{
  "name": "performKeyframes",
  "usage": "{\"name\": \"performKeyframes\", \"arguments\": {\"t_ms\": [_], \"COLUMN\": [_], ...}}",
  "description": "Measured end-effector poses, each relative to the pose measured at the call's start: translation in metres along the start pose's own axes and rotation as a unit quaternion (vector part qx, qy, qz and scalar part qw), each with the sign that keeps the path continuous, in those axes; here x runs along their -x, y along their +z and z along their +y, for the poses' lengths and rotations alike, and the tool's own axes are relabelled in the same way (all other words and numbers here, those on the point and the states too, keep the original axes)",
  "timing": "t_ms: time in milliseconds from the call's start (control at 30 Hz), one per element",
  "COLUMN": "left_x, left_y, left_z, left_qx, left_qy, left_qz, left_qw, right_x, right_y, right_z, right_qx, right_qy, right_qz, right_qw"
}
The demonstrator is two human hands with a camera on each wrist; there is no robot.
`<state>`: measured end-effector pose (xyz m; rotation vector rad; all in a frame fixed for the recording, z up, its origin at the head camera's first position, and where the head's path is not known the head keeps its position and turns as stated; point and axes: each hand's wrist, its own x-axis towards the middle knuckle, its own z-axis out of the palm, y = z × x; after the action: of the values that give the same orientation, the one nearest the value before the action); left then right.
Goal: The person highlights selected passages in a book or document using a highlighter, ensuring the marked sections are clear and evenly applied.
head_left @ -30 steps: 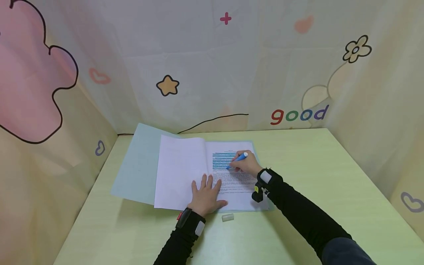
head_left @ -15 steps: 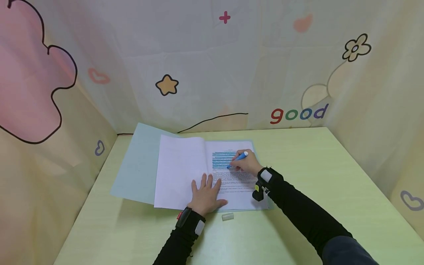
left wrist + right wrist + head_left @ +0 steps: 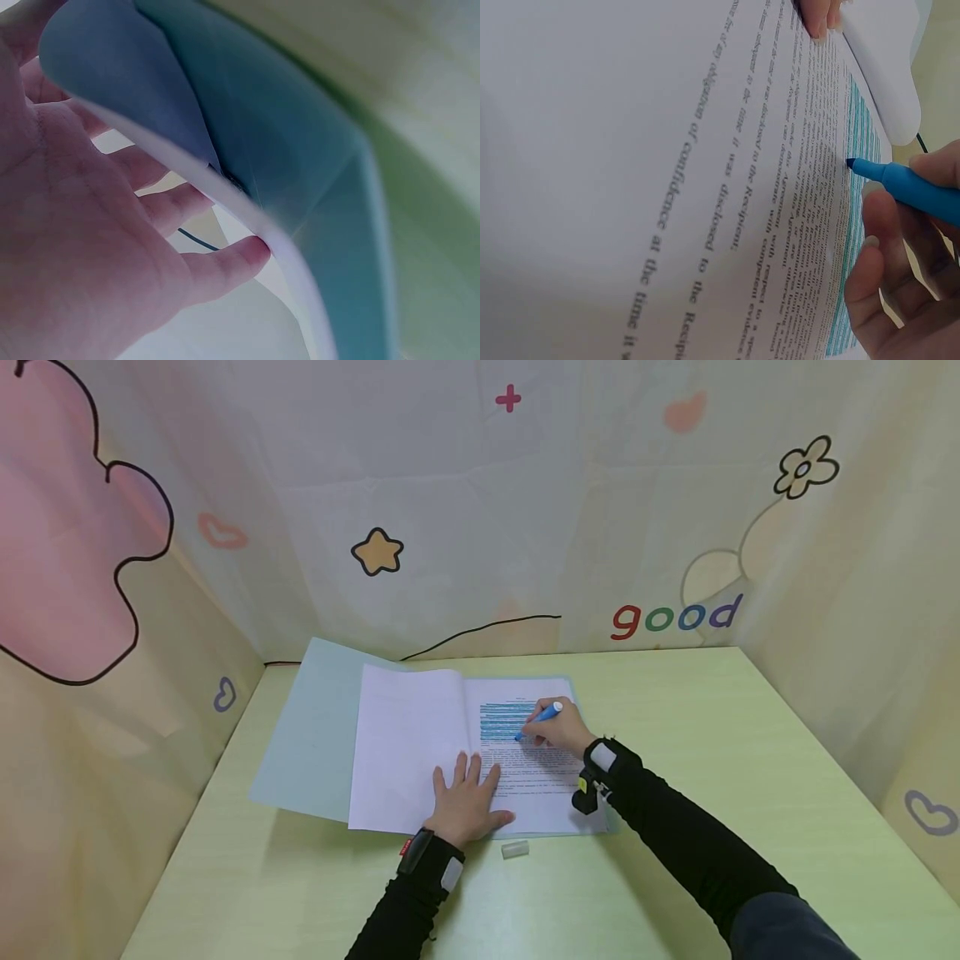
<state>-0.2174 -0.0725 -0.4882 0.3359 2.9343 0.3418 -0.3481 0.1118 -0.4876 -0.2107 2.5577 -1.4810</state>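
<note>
A blue highlighter (image 3: 548,712) is pinched in my right hand (image 3: 564,729), its tip down at the printed page (image 3: 540,810). In the right wrist view the dark tip of the highlighter (image 3: 900,182) meets a line of text just beside the blue-marked rows (image 3: 862,112). Blue strokes cover the upper lines of the page. My left hand (image 3: 463,806) rests with spread, straight fingers across the fold of the open folder's papers. From the left wrist view, the left palm (image 3: 82,232) lies along the curved paper edge, with the blue-green folder cover below.
Just below the papers lies a small pale cap (image 3: 515,850) on the light table (image 3: 675,718). The light blue folder cover (image 3: 307,752) stands partly raised at the left, a blank white sheet (image 3: 408,743) turned over against it. A printed curtain (image 3: 450,485) hangs behind.
The highlighter tip has crept slightly to the right along the line, the right hand moving only a little. My left hand stays in place.
</note>
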Motion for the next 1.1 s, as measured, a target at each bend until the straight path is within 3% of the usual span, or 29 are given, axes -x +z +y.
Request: {"name": "performKeyframes", "arguments": {"t_ms": [1100], "left_x": [0.0014], "left_y": [-0.0014], "left_z": [0.0008], "left_qx": [0.003], "left_qy": [0.000], "left_qz": [-0.005], "left_qw": [1.0000], "right_x": [0.0051], "right_y": [-0.0077], "right_z": [0.0015], "right_qx": [0.030], "right_qy": [0.018], "right_qz": [0.015], "right_qw": [0.9993]}}
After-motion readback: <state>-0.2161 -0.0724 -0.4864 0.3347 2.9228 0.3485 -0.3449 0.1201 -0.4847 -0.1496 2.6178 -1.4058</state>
